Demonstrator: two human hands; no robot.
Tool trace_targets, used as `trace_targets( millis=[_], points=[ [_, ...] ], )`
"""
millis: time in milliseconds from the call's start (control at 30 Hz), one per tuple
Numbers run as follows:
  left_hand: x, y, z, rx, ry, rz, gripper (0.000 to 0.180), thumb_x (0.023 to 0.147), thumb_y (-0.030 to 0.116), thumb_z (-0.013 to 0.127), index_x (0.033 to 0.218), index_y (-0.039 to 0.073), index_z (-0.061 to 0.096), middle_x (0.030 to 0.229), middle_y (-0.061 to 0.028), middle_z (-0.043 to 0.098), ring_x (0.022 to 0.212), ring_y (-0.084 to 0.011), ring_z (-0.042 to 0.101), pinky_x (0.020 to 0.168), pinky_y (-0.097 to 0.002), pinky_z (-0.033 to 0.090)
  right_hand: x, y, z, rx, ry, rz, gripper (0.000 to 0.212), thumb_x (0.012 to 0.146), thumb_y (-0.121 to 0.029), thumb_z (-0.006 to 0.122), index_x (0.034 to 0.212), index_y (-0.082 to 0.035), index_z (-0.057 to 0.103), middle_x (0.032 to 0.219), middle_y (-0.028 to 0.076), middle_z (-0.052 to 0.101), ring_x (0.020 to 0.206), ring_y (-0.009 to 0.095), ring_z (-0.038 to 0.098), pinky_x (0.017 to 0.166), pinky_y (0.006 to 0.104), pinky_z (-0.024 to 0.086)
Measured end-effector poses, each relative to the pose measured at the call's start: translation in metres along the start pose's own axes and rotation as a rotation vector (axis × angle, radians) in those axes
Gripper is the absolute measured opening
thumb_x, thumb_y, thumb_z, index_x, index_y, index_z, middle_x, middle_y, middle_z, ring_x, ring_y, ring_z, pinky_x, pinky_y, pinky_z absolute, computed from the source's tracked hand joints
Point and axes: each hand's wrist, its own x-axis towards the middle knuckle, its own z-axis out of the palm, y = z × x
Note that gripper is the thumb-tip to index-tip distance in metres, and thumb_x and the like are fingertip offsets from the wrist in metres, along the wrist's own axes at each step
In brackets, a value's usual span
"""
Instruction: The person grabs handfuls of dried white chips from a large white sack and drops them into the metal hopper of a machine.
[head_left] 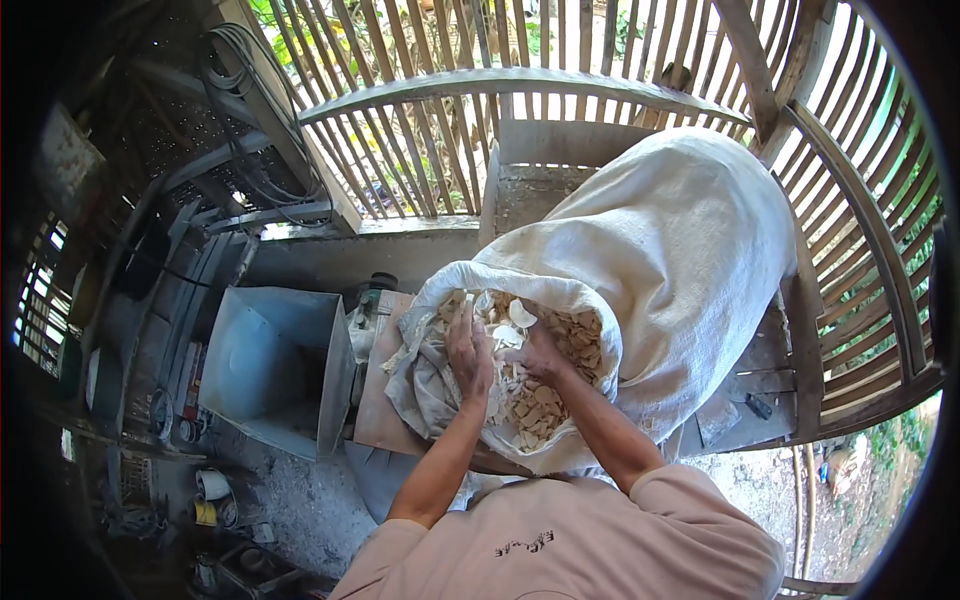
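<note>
While our left hand (470,352) rests fingers-together among pale dried chips (540,408), our right hand (540,354) dips in beside it; whether either grips any, we cannot tell. The chips lie in an open white sack (690,245) around our fingers, a blue-grey hopper (262,350) to their left, wooden planks (760,384) right, a slatted wall (520,80) beyond.

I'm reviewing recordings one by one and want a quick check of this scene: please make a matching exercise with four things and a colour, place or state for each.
Column one
1. Chips
2. Bin
3. Shirt
4. Sack

Column two
A. White and bulging
B. Pinkish-beige, at the lower edge of the picture
C. Loose and pale, with the left hand and right hand among them
D. Blue-grey, with an open top

Pairs: 1-C, 2-D, 3-B, 4-A
</note>
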Motion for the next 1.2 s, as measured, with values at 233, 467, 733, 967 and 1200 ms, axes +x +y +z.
trace_targets(
  millis=[233,467,733,967,1200],
  points=[
    [-0.004,0.02,0.005,-0.214,0.104,-0.147,0.044,0.101,0.03,0.046,0.133,0.002,0.057,0.139,-0.0203,0.053,0.13,-0.0355,0.048,0.111,-0.0416,0.033,0.002,-0.017,0.024,0.245,0.144,0.258,0.051,0.095,-0.027,0.064,0.138,-0.003,0.052,0.127,0.007,0.06,0.114,0.018,0.055,0.101,0.0324,0.042],
    [-0.025,0.05,0.003,-0.306,0.293,-0.131,0.038,0.09,0.022,0.063,0.122,0.002,0.065,0.13,-0.0214,0.059,0.123,-0.0357,0.055,0.106,-0.0441,0.04,-0.023,-0.041,0.03,0.504,0.256,0.178,0.048,0.09,-0.019,0.071,0.132,-0.001,0.055,0.127,0.008,0.061,0.111,0.018,0.058,0.099,0.0337,0.045],
    [-0.028,0.093,-0.01,-0.524,0.316,-0.076,0.039,0.091,0.02,0.062,0.122,-0.004,0.063,0.13,-0.0225,0.059,0.125,-0.0347,0.053,0.108,-0.0428,0.038,-0.029,-0.085,0.015,0.395,0.204,0.068,0.047,0.089,-0.012,0.066,0.132,0.002,0.053,0.124,0.01,0.061,0.112,0.017,0.057,0.1,0.0328,0.044],
    [-0.016,0.121,-0.02,-0.558,0.405,0.022,0.033,0.092,0.014,0.061,0.121,-0.002,0.064,0.124,-0.0191,0.06,0.12,-0.0327,0.055,0.104,-0.0417,0.042,-0.024,-0.126,0.012,0.351,0.23,0.006,0.047,0.088,-0.009,0.067,0.132,0.002,0.054,0.12,0.009,0.063,0.108,0.017,0.059,0.096,0.0311,0.046],
    [0.021,0.135,-0.067,-0.647,0.554,0.102,0.037,0.096,0.017,0.058,0.126,-0.005,0.059,0.127,-0.0166,0.06,0.118,-0.0265,0.056,0.102,-0.0378,0.042,0.012,-0.195,0.041,0.266,0.055,-0.102,0.047,0.088,-0.013,0.068,0.132,-0.001,0.056,0.111,0.005,0.066,0.096,0.011,0.061,0.083,0.026,0.05]
  ],
)
